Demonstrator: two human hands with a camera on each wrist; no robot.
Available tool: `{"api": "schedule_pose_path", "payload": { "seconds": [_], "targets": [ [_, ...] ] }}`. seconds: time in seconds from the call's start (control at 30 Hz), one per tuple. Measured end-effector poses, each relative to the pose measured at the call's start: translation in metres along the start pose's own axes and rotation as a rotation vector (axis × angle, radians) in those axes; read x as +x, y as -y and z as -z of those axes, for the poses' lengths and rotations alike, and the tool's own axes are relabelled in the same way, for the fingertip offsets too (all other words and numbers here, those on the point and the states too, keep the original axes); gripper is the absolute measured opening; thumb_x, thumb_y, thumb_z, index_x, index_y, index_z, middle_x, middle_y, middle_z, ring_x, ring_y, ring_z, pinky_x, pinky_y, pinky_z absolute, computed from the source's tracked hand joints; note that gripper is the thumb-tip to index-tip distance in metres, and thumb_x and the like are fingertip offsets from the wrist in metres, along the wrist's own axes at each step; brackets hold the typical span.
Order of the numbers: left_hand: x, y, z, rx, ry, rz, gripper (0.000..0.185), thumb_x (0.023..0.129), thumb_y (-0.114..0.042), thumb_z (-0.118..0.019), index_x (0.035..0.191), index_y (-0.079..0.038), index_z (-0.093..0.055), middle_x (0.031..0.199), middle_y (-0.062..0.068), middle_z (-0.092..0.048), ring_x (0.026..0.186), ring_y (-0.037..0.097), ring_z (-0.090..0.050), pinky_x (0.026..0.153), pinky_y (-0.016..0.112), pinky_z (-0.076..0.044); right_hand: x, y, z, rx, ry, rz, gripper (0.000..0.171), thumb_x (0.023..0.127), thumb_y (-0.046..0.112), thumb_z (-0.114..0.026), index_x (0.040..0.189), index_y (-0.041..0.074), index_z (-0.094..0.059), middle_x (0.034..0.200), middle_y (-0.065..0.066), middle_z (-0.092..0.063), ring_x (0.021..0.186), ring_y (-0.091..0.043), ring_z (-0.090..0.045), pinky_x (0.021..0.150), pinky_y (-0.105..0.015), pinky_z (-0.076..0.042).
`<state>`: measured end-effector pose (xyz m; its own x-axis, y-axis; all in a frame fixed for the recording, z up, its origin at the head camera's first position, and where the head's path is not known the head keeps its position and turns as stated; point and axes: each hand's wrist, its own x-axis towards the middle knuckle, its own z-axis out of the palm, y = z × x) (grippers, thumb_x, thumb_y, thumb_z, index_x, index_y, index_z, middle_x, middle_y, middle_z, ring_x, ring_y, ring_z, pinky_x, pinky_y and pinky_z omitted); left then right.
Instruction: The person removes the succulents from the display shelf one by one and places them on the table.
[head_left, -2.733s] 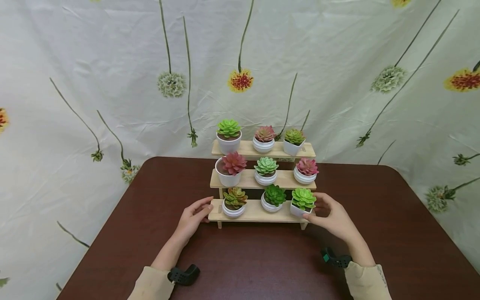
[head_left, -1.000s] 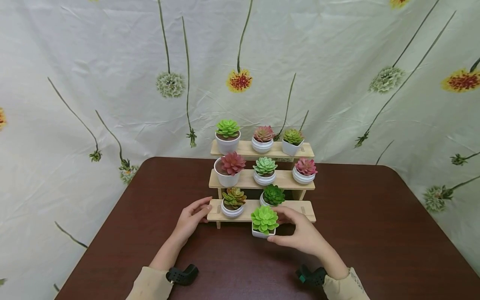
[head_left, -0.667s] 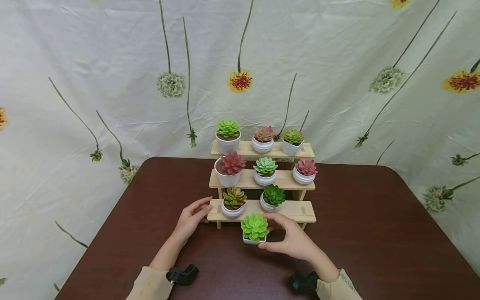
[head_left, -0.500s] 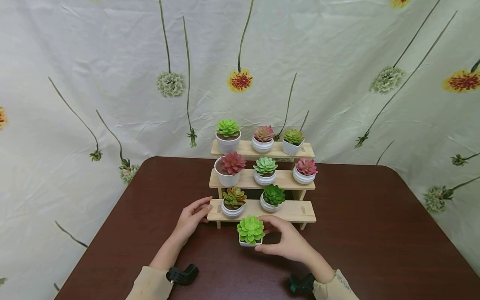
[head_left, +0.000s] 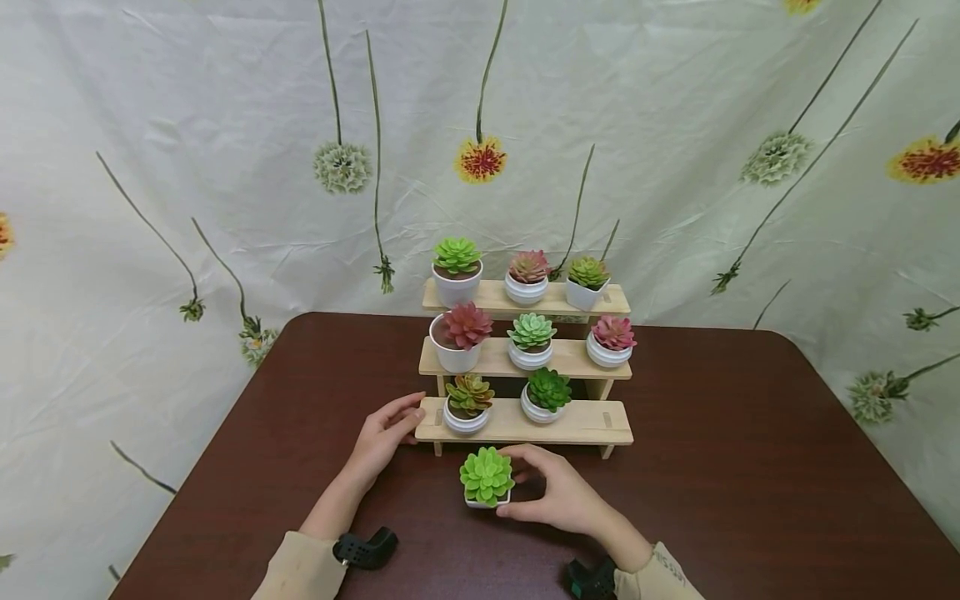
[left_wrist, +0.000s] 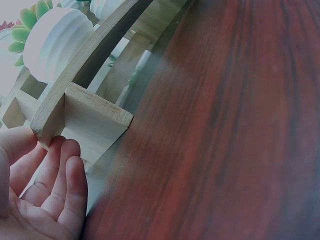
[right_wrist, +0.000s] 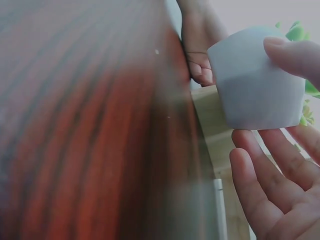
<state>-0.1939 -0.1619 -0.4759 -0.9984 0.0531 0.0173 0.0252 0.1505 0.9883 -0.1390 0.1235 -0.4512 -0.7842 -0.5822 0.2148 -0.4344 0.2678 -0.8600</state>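
Note:
My right hand (head_left: 555, 493) grips a square white pot with a bright green succulent (head_left: 487, 476), in front of the three-tier wooden plant stand (head_left: 517, 427). In the right wrist view the thumb presses one side of the white pot (right_wrist: 255, 82) and the fingers lie against another. My left hand (head_left: 384, 437) pinches the left end of the stand's lowest board; the left wrist view has thumb and fingertips at that board's corner (left_wrist: 47, 120). An orange-green succulent (head_left: 468, 404) and a dark green succulent (head_left: 547, 395) stand on the lowest board.
The middle tier bears a dark red succulent (head_left: 459, 340), a pale green one (head_left: 532, 342) and a pink one (head_left: 612, 342). Three more potted succulents stand on the top tier. A flower-printed cloth (head_left: 675, 150) hangs behind the dark brown table (head_left: 750, 467).
My right hand has taken the bright green potted succulent off the right end of the lowest board and carried it left and towards me. The left hand stays at the stand.

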Motion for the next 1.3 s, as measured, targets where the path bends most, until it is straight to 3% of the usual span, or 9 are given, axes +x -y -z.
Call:
{"api": "schedule_pose_path", "payload": {
  "seconds": [1.0, 1.3],
  "targets": [
    [0.002, 0.0, 0.0, -0.002, -0.002, 0.015, 0.039, 0.092, -0.021, -0.062, 0.128, -0.008, -0.057, 0.107, 0.015, -0.062, 0.077, 0.016, -0.059, 0.068, 0.028, -0.052, 0.0, -0.015, -0.011, 0.018, 0.091, -0.092, 0.06, 0.078, 0.026, -0.078, 0.129, 0.01, -0.052, 0.122, -0.005, -0.056, 0.1, -0.014, -0.059, 0.086, -0.029, -0.049],
    [0.001, 0.0, 0.0, 0.0, -0.001, 0.032, 0.039, 0.093, -0.021, -0.061, 0.129, -0.008, -0.057, 0.108, 0.015, -0.062, 0.077, 0.016, -0.058, 0.069, 0.027, -0.052, 0.0, -0.008, -0.003, -0.007, 0.092, -0.044, 0.064, 0.076, 0.03, -0.08, 0.13, 0.01, -0.052, 0.123, -0.004, -0.056, 0.101, -0.015, -0.058, 0.086, -0.031, -0.049]
  ]
}}
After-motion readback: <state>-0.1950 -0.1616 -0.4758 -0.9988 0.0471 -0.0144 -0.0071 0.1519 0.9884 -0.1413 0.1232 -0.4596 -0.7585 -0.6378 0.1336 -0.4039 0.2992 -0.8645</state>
